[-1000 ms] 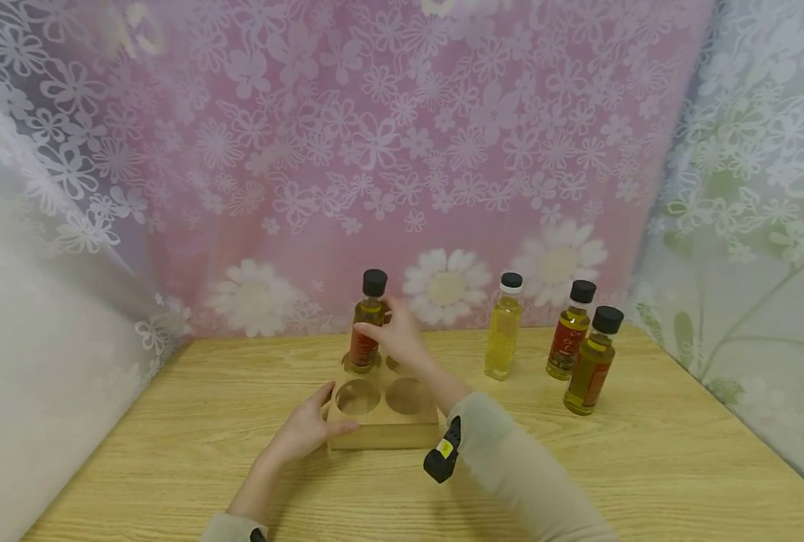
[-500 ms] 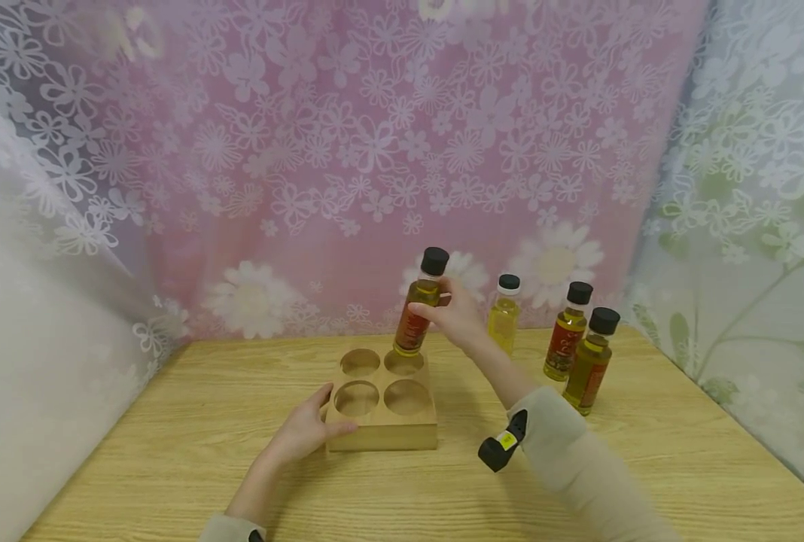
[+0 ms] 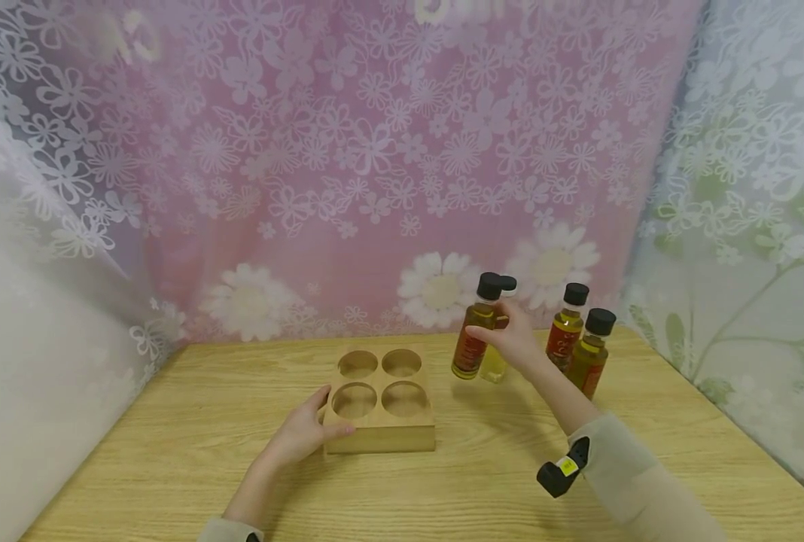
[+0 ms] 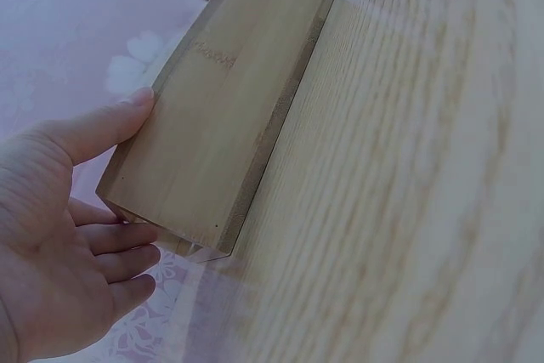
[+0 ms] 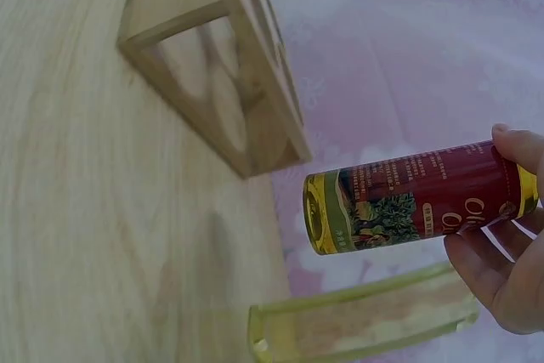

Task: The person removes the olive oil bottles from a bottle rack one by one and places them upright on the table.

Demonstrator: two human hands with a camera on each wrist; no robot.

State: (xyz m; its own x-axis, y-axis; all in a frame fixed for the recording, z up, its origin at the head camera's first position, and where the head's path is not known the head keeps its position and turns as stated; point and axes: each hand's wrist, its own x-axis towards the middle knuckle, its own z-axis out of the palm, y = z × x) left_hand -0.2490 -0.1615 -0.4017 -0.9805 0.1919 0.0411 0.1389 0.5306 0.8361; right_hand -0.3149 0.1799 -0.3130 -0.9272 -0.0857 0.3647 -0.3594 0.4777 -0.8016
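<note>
My right hand (image 3: 522,348) holds an olive oil bottle (image 3: 468,352) with a black cap and red label, raised off the table and tilted slightly. In the right wrist view the label (image 5: 416,197) faces the camera and my thumb and fingers grip the bottle's upper part. A clear bottle of pale yellow oil (image 3: 493,366) stands just behind it, partly hidden. At the wooden bottle holder (image 3: 382,439), my left hand (image 3: 303,434) grips the front left corner, thumb on the front edge and fingers along the left side. All four round holes hold nothing.
Two more red-label oil bottles stand at the right, one farther back (image 3: 564,336) and one nearer (image 3: 589,365), partly behind my right arm. A pink floral curtain (image 3: 348,188) hangs behind the wood-grain table (image 3: 388,497), with pale curtains on both sides.
My right hand has lifted the olive oil bottle out of the holder's back left hole and carried it right, in front of the pale oil bottle. My left hand has stayed at the holder.
</note>
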